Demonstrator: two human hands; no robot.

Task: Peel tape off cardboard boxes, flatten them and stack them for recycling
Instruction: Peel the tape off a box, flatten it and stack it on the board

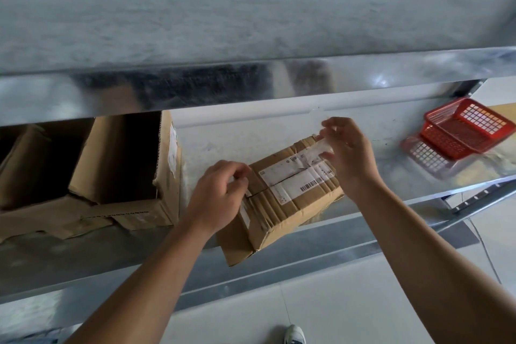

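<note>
Box (290, 193): small cardboard one with white labels, lying on the metal shelf (363, 126), one corner over the front edge.
Tape (325, 146): clear strip lifted from the far end of the box.
Right hand (351, 156): fingers pinch the tape.
Left hand (220, 195): presses on the near end of the box, fingertips curled at the tape seam.
Neighbours: open big carton (120, 176) to the left, red baskets (466, 128) to the right.

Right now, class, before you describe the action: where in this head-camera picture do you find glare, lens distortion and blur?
Head view: glare and smeared reflections run along the metal shelf edge; the wide lens bows that straight edge; the red baskets near the right border look soft, and the upper grey surface is blurred; the small box and both hands, left and right, are fairly sharp.
</note>
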